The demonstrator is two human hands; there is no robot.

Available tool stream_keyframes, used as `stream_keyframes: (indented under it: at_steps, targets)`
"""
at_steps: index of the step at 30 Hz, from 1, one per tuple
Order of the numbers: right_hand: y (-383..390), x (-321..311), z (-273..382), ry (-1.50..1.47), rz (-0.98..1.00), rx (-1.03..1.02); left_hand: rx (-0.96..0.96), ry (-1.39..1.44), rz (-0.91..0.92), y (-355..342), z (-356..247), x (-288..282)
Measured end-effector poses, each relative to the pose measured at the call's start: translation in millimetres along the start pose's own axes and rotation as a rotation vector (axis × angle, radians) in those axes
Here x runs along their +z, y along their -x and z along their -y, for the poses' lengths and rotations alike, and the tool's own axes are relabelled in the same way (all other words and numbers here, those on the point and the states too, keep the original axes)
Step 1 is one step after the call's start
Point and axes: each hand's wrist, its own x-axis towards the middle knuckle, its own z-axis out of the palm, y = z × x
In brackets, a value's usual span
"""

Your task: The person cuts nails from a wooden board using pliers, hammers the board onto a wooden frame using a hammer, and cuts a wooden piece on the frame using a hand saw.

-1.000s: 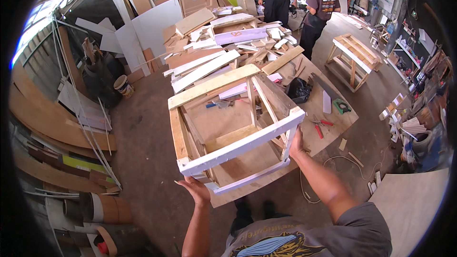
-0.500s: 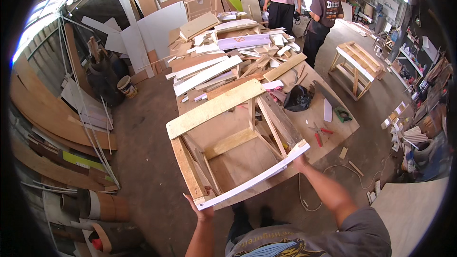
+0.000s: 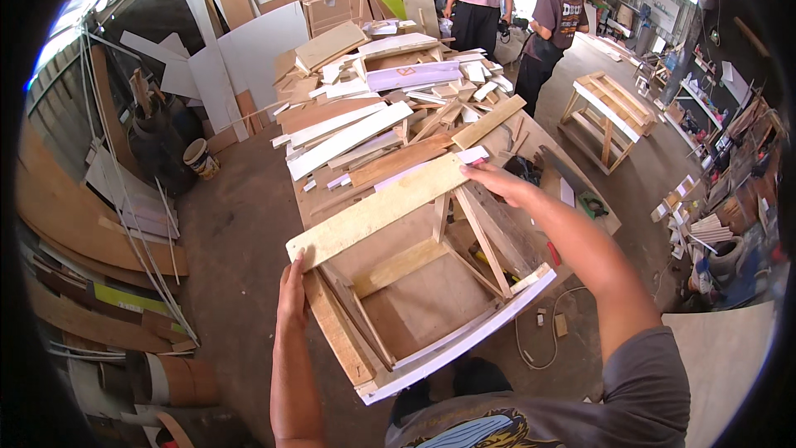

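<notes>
A wooden frame (image 3: 377, 214) of pale boards and slats, like a small stool or stand, is in front of me, with a white strip (image 3: 464, 348) along its near edge. My left hand (image 3: 292, 292) grips the frame at the left end of its broad far board, thumb at the edge and the other fingers mostly hidden. At that board's right end, my right hand (image 3: 504, 185) is closed around the corner, its forearm reaching over the frame's right side. Through the open middle, the plywood tabletop (image 3: 414, 307) shows beneath.
Wood offcuts (image 3: 365, 129) are heaped on the far table. A black plastic bag (image 3: 524, 169), a saw (image 3: 557, 168) and red-handled pliers (image 3: 554, 254) lie to the right. Two people (image 3: 554, 29) stand behind. A similar wooden stand (image 3: 609, 112) is on the floor at right.
Both hands have moved from the frame's near corners to the ends of its far board. The frame's near edge has come closer to me, and the view has shifted slightly.
</notes>
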Motion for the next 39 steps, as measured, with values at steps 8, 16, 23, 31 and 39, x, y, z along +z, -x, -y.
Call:
stream_keyframes:
  at_steps: [8, 16, 23, 31, 39]
  targets:
    - [36, -2, 39, -0.314, 0.130, -0.059, 0.112, 0.252, 0.074, 39, -23, -3]
    - [96, -6, 51, -0.361, 0.267, -0.409, 0.461, 0.108, -0.002, 80, -8, -25]
    - [109, 19, 6, -0.317, 0.244, -0.452, 0.534, 0.081, 0.108, 84, 26, -33]
    - [141, 48, -67, -0.268, 0.157, -0.361, 0.442, 0.108, 0.226, 102, 70, -51]
    - [193, 72, -101, -0.149, 0.114, -0.317, 0.439, 0.046, 0.244, 136, 122, -68]
